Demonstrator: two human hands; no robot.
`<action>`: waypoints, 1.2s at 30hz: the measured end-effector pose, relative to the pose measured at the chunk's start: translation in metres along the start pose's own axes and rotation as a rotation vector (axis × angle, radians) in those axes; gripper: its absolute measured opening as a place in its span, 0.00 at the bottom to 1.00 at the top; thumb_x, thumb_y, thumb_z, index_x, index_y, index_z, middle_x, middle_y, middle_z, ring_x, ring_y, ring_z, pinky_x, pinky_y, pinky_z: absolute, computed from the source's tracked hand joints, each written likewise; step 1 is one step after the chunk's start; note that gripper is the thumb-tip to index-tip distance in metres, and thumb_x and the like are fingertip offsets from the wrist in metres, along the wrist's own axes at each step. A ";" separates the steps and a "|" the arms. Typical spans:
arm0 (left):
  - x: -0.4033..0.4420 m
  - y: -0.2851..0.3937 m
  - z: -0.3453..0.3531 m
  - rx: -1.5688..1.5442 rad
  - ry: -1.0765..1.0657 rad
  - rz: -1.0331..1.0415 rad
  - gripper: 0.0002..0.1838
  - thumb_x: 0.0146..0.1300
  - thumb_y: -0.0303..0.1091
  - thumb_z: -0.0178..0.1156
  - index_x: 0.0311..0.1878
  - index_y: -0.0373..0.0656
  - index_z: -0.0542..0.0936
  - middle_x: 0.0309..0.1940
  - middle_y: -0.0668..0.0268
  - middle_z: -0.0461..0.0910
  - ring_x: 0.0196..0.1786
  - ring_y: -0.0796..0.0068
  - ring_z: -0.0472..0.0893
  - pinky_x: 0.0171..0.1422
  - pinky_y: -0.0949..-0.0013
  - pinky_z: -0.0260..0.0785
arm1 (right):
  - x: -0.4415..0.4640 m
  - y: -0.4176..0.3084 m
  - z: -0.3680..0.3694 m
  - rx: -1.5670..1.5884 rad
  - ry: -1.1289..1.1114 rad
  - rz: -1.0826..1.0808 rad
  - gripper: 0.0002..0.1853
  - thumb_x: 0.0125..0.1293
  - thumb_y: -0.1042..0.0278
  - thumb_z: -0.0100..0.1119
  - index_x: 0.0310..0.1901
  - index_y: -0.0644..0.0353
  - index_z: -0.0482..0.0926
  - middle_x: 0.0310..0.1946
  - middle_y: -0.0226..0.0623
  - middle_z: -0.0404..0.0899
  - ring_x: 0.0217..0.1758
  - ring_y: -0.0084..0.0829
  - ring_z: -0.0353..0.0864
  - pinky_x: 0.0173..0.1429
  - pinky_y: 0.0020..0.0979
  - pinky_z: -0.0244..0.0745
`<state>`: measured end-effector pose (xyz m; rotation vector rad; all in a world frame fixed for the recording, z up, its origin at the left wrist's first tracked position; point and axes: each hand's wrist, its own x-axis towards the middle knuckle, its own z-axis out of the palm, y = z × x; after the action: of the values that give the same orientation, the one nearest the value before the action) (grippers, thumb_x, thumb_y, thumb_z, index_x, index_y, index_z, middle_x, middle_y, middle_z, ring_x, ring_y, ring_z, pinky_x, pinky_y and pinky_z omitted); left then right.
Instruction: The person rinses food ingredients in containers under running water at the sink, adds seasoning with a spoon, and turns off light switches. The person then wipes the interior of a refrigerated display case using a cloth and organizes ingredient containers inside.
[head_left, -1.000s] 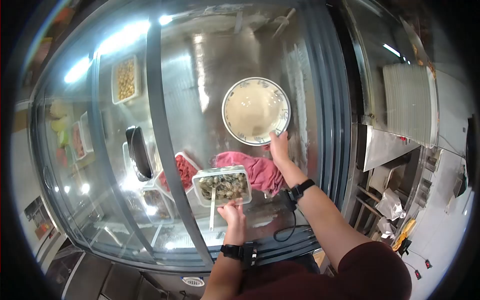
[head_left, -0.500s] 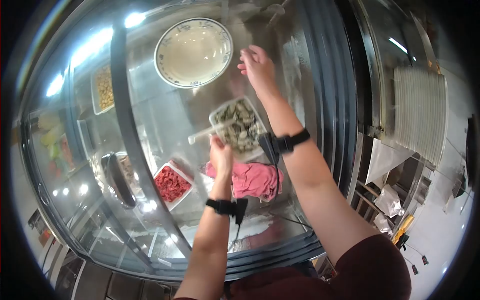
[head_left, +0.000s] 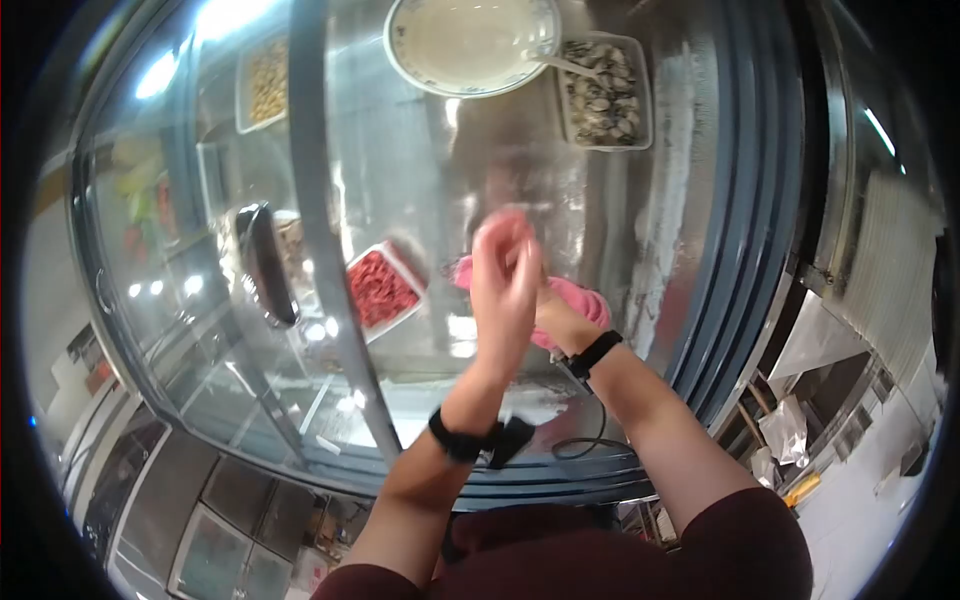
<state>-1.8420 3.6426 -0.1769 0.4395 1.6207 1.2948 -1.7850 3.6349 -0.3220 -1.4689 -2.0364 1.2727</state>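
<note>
Both hands come together over a crumpled pink cloth on the metal surface. My left hand is raised in front, blurred by motion with its fingers bent, so what it holds, if anything, is unclear. Behind it, my right hand lies against the cloth, its fingers mostly hidden by the left hand. A large white bowl with a patterned rim stands farther out. Beside it is a clear tub of shucked shellfish, with a pale-handled spoon resting across towards the bowl's rim.
To the left is a white tub of red chopped meat, near a dark metal frame bar. Under the glass sit a tub of yellowish pieces and a curved dark handle. Stacked plates stand at the right.
The shellfish tub now sits farther out, beside the bowl, with the spoon in it. Both hands have come together at the pink cloth, away from the tub. The view has shifted.
</note>
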 end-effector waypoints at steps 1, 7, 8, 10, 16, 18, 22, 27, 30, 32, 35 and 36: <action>-0.030 0.006 -0.010 -0.090 -0.003 0.010 0.18 0.60 0.21 0.48 0.54 0.37 0.63 0.50 0.60 0.68 0.54 0.73 0.69 0.60 0.71 0.58 | -0.009 -0.015 0.017 -0.021 -0.132 0.017 0.18 0.58 0.59 0.50 0.45 0.62 0.68 0.42 0.46 0.70 0.43 0.38 0.72 0.47 0.35 0.68; -0.124 0.024 -0.082 -0.082 -0.008 -0.223 0.13 0.60 0.20 0.48 0.50 0.37 0.66 0.46 0.63 0.71 0.48 0.77 0.72 0.54 0.75 0.63 | 0.006 -0.067 0.093 -0.028 -0.461 0.024 0.20 0.54 0.56 0.54 0.44 0.61 0.69 0.41 0.53 0.73 0.45 0.47 0.73 0.47 0.41 0.69; -0.124 0.023 -0.085 -0.120 0.001 -0.249 0.13 0.60 0.21 0.48 0.49 0.37 0.66 0.46 0.63 0.71 0.48 0.77 0.72 0.54 0.75 0.63 | 0.014 -0.069 0.097 -0.061 -0.512 0.020 0.18 0.54 0.58 0.53 0.42 0.61 0.70 0.39 0.54 0.74 0.42 0.48 0.74 0.46 0.41 0.70; -0.124 0.021 -0.089 -0.201 0.013 -0.321 0.12 0.61 0.22 0.47 0.48 0.37 0.67 0.46 0.63 0.71 0.48 0.77 0.72 0.54 0.74 0.63 | 0.019 -0.071 0.092 -0.119 -0.467 0.044 0.14 0.52 0.62 0.52 0.37 0.62 0.71 0.32 0.54 0.75 0.37 0.49 0.75 0.42 0.43 0.71; -0.134 0.009 -0.093 -0.341 0.040 -0.354 0.11 0.60 0.23 0.48 0.47 0.37 0.67 0.43 0.65 0.72 0.46 0.78 0.72 0.55 0.74 0.62 | -0.002 -0.016 -0.008 -0.014 -0.260 0.323 0.10 0.50 0.67 0.51 0.29 0.66 0.70 0.21 0.50 0.73 0.25 0.39 0.76 0.31 0.37 0.69; -0.134 -0.002 -0.089 -0.367 0.044 -0.407 0.11 0.60 0.23 0.49 0.47 0.38 0.68 0.43 0.66 0.72 0.45 0.79 0.72 0.53 0.75 0.62 | -0.021 -0.012 -0.047 -0.014 -0.113 0.326 0.09 0.51 0.68 0.52 0.29 0.65 0.70 0.21 0.47 0.74 0.24 0.38 0.75 0.30 0.36 0.68; -0.135 -0.007 -0.080 -0.454 0.070 -0.458 0.10 0.61 0.28 0.49 0.46 0.41 0.68 0.43 0.66 0.73 0.45 0.76 0.73 0.49 0.74 0.63 | -0.075 0.018 -0.088 -0.149 -0.051 0.404 0.11 0.51 0.65 0.52 0.31 0.64 0.71 0.23 0.48 0.75 0.29 0.46 0.76 0.34 0.38 0.69; -0.136 -0.004 -0.084 -0.427 0.048 -0.438 0.10 0.61 0.28 0.49 0.46 0.41 0.69 0.43 0.66 0.73 0.46 0.76 0.73 0.49 0.73 0.63 | -0.136 0.043 -0.073 -0.285 -0.084 0.655 0.10 0.51 0.65 0.52 0.32 0.63 0.71 0.26 0.49 0.76 0.32 0.48 0.76 0.38 0.42 0.70; -0.133 -0.004 -0.085 -0.427 0.075 -0.435 0.10 0.61 0.27 0.50 0.46 0.41 0.69 0.43 0.65 0.73 0.45 0.76 0.73 0.48 0.74 0.63 | -0.122 0.046 -0.055 -0.160 0.043 0.654 0.12 0.51 0.69 0.50 0.37 0.65 0.71 0.33 0.51 0.75 0.38 0.48 0.76 0.44 0.40 0.69; -0.135 -0.005 -0.087 -0.430 0.084 -0.439 0.09 0.61 0.27 0.49 0.45 0.41 0.69 0.43 0.65 0.74 0.45 0.76 0.74 0.48 0.74 0.63 | -0.130 0.067 -0.052 0.040 0.101 0.631 0.11 0.53 0.70 0.49 0.37 0.65 0.71 0.33 0.45 0.75 0.36 0.41 0.76 0.39 0.37 0.69; -0.137 0.003 -0.091 -0.418 0.091 -0.459 0.10 0.61 0.27 0.49 0.45 0.41 0.69 0.43 0.64 0.74 0.45 0.75 0.74 0.48 0.74 0.63 | -0.125 0.083 -0.057 0.268 0.162 0.648 0.07 0.56 0.69 0.49 0.34 0.63 0.70 0.31 0.34 0.72 0.27 0.28 0.75 0.26 0.30 0.71; -0.139 0.007 -0.094 -0.395 0.077 -0.448 0.10 0.61 0.27 0.49 0.46 0.40 0.69 0.43 0.64 0.74 0.45 0.74 0.74 0.49 0.73 0.64 | -0.117 0.085 -0.061 0.272 0.229 0.639 0.07 0.56 0.69 0.49 0.34 0.63 0.69 0.30 0.33 0.72 0.26 0.26 0.74 0.25 0.28 0.70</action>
<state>-1.8599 3.4896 -0.1109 -0.2087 1.3750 1.2493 -1.6435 3.5665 -0.3298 -2.0907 -1.2232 1.4407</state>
